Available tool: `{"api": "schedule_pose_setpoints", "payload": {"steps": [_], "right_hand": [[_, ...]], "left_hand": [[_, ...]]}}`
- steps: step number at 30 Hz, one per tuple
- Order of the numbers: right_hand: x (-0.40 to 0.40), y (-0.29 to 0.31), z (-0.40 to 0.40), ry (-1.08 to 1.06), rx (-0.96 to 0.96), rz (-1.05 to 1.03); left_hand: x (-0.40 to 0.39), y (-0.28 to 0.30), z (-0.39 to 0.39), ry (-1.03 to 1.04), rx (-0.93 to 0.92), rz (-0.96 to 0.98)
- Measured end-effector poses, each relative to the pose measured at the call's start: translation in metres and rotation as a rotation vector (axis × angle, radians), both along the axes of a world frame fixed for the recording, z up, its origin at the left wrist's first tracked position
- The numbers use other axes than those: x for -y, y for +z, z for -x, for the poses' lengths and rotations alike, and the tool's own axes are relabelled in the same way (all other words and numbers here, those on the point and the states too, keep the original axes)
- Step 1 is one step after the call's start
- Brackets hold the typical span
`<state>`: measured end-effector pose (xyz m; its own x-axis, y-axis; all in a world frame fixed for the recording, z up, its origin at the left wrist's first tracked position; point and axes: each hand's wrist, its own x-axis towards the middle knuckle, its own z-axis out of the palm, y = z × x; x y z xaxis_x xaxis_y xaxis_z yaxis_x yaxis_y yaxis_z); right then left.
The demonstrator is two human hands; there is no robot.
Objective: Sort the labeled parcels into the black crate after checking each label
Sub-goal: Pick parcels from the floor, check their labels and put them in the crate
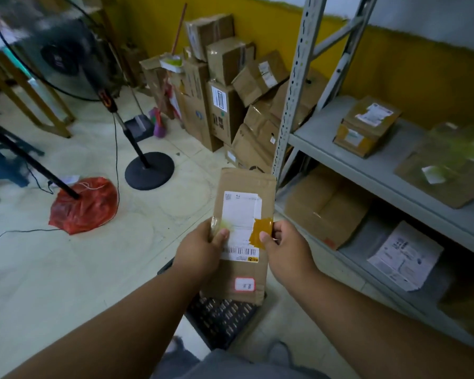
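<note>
Two thumbs pressed on white shipping label (pixel 240 222) of flat brown cardboard parcel (pixel 242 236), fingers curled behind. Left hand (pixel 200 248) grips left edge, right hand (pixel 288 248) grips right edge by brown tape patch (pixel 262 231). Parcel held up, directly over black slotted plastic crate (pixel 222 317) on pale tiled floor (pixel 93 269). Grey metal shelf (pixel 367 157) at right, few more brown parcels on it.

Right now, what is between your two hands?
In the head view, the flat brown cardboard parcel with its white label lies between the left hand and the right hand; both grip its edges.
</note>
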<state>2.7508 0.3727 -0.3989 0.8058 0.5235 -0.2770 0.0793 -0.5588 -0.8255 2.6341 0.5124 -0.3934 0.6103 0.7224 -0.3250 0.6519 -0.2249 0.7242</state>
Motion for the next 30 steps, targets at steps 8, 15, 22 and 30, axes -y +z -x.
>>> {"api": "schedule_pose_setpoints", "payload": {"steps": [8,15,22,30], "right_hand": [[-0.063,-0.017,0.022,-0.433,0.075,-0.039],[-0.096,-0.039,0.058,-0.648,0.039,-0.023],[-0.106,-0.093,0.084,-0.714,0.029,0.090],[-0.122,-0.302,0.104,-0.681,-0.081,0.337]], "left_hand": [[-0.087,-0.014,-0.033,-0.326,0.035,0.015],[-0.136,-0.044,-0.044,-0.531,0.012,0.085],[-0.138,-0.105,-0.029,-0.598,-0.027,0.112],[-0.123,-0.323,-0.013,-0.630,-0.240,0.114]]}}
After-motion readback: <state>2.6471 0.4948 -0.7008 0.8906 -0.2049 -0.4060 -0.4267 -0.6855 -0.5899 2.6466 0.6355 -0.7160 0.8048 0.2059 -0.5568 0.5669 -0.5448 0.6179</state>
